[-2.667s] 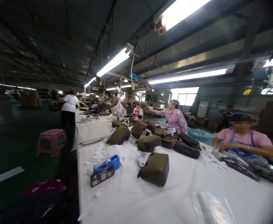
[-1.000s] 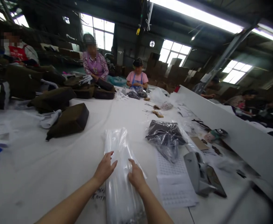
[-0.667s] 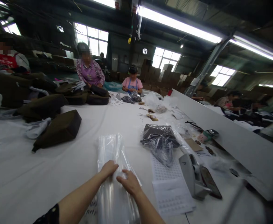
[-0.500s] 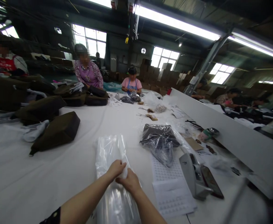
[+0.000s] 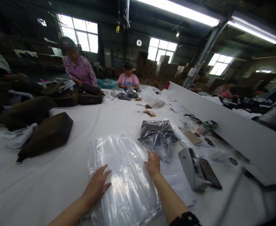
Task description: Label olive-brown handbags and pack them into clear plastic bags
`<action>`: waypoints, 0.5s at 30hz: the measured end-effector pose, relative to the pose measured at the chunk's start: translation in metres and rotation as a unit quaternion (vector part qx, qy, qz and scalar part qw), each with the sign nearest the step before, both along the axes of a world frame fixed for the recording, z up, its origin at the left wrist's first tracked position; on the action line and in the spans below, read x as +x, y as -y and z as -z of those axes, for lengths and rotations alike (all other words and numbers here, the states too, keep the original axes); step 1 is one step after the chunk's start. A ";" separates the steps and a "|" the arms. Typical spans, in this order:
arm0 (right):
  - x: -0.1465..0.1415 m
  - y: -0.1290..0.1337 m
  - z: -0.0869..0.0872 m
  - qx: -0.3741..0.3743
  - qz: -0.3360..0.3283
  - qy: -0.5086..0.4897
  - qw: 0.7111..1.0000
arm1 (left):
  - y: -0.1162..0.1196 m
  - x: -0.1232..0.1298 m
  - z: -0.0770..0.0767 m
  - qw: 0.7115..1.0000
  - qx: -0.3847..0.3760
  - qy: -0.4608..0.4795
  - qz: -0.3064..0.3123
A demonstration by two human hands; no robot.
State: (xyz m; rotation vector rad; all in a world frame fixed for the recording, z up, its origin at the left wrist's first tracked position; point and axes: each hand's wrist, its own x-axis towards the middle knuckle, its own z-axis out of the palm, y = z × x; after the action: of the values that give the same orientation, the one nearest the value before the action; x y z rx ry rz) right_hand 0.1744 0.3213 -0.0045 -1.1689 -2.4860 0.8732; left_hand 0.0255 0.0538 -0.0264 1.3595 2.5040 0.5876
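A large transparent plastic bag [image 5: 121,179] lies spread flat on the white work table [image 5: 34,175], right in front of me. My left hand [image 5: 96,185] rests palm down on its lower left part, fingers apart. My right hand [image 5: 153,164] presses on the bag's right edge with its fingers spread, next to a printed sheet of paper [image 5: 177,180]. Neither hand grips anything. A dark item knotted in plastic film [image 5: 158,133] lies just beyond my right hand, not touching it.
A grey tape dispenser [image 5: 191,169] and a dark flat object [image 5: 209,174] stand to the right. Olive bags with dark edges [image 5: 45,135] lie on the left. A white board [image 5: 222,131] runs along the far right table edge. Co-workers sit at the far end.
The narrow plastic bundle has opened into a wide flat bag. My hands, together on it before, have moved apart, and the view has tilted slightly.
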 end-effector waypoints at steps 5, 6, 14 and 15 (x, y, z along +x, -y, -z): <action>-0.010 0.070 0.007 0.027 -0.150 -0.032 0.988 | 0.019 -0.003 0.013 0.968 0.132 0.055 -0.208; -0.011 0.083 0.010 0.004 -0.168 -0.003 0.986 | 0.022 -0.003 0.015 0.962 0.134 0.089 -0.222; -0.017 0.114 0.025 0.012 -0.167 0.083 0.982 | 0.033 -0.015 0.008 0.897 0.212 0.295 -0.252; -0.016 0.112 0.025 0.006 -0.164 0.076 0.984 | 0.043 -0.016 0.009 0.881 0.238 0.318 -0.258</action>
State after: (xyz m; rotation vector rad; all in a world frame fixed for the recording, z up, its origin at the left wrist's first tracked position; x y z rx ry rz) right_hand 0.1579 0.2091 -0.0292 -0.8646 -2.8581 0.8747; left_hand 0.0096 0.0109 -0.0351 0.4226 2.1892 1.5489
